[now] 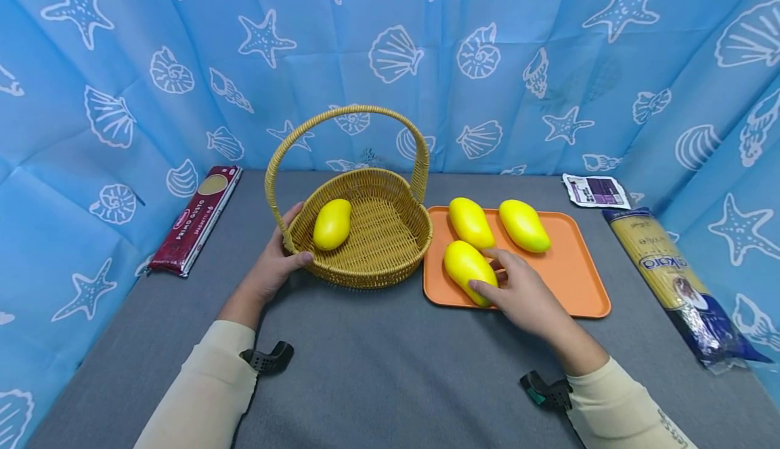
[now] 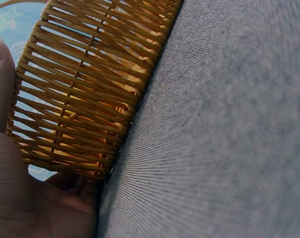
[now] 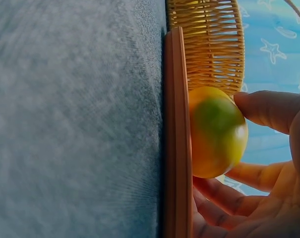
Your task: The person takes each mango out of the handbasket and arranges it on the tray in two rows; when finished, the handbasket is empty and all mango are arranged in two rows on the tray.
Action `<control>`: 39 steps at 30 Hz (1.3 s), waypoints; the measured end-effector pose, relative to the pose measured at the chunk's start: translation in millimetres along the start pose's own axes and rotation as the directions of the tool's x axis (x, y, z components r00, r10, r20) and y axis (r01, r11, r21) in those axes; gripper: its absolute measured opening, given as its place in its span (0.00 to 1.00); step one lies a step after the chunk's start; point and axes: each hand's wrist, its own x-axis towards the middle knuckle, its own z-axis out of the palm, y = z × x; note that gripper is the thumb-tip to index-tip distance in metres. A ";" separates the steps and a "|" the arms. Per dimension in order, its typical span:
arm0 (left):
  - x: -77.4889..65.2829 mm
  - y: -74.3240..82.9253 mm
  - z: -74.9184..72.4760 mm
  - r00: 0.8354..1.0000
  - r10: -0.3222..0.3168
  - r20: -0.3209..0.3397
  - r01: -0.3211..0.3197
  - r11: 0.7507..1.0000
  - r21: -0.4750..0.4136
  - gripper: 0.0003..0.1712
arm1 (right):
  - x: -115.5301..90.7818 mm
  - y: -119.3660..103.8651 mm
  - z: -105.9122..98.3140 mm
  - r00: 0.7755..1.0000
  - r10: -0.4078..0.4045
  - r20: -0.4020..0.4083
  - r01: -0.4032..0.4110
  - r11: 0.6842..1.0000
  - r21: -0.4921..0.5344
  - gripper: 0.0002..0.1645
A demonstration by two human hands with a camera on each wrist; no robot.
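Note:
My left hand (image 1: 282,263) grips the left side of a wicker basket (image 1: 365,278), its thumb at the rim and its other fingers partly hidden by the wall. One yellow mango (image 1: 332,224) lies inside, toward that side; the basket's tall handle arches above. On an orange tray (image 1: 581,283) to the right, my right hand (image 1: 527,291) holds the nearest mango (image 1: 466,266) between thumb and fingers. That mango's greenish end (image 3: 219,119) faces the right wrist camera, close against the tray. Two more mangoes, one behind it (image 1: 472,223) and one farther right (image 1: 525,225), lie on the tray.
A red spaghetti packet (image 1: 198,219) lies at the left edge of the grey table (image 1: 378,374). At the right are a small white and purple packet (image 1: 596,191) and a long yellow and blue bag (image 1: 676,276). A blue shell-patterned curtain (image 1: 341,49) encloses the back and sides.

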 end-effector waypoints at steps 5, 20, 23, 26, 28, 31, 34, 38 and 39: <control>-0.1 0.1 0.6 1.000 0.003 0.001 -0.003 1.000 -0.010 0.53 | 0.1 -0.5 -0.9 1.000 0.011 0.006 -0.010 1.000 -0.009 0.44; 0.2 -1.1 -0.7 1.000 -0.004 0.000 0.004 1.000 -0.001 0.53 | -0.8 -1.2 -3.8 0.999 0.034 0.034 -0.034 0.999 0.007 0.47; 0.5 -1.9 -1.0 1.000 0.000 0.004 0.000 1.000 -0.007 0.53 | -1.5 -0.5 -5.2 0.999 0.038 0.037 -0.039 0.999 0.031 0.47; 0.7 -2.2 -1.0 1.000 0.004 0.007 -0.004 1.000 -0.011 0.54 | -2.2 -0.2 -6.6 0.999 0.033 0.035 -0.034 0.998 0.054 0.47; 0.6 -1.8 -0.9 1.000 0.007 0.009 -0.007 1.000 -0.013 0.54 | -2.8 -0.2 -7.7 0.999 0.024 0.028 -0.026 0.998 0.064 0.46; 0.2 -0.8 -0.5 1.000 0.009 0.013 -0.009 1.000 -0.015 0.54 | -4.2 -0.2 -10.1 1.000 0.013 0.012 -0.013 0.996 0.083 0.45; -0.4 0.0 0.0 1.000 0.010 0.013 -0.010 1.000 -0.017 0.53 | -6.0 -0.9 -13.2 1.000 -0.006 -0.014 0.007 0.995 0.100 0.45; -0.4 -1.0 -0.4 1.000 0.015 0.012 -0.014 1.000 -0.014 0.53 | -7.9 -4.2 -17.7 0.997 -0.040 -0.060 0.046 0.993 0.107 0.44; -0.2 -1.4 -0.6 1.000 0.017 0.012 -0.016 1.000 -0.014 0.54 | -8.3 -5.3 -18.7 0.996 -0.049 -0.072 0.057 0.992 0.110 0.44</control>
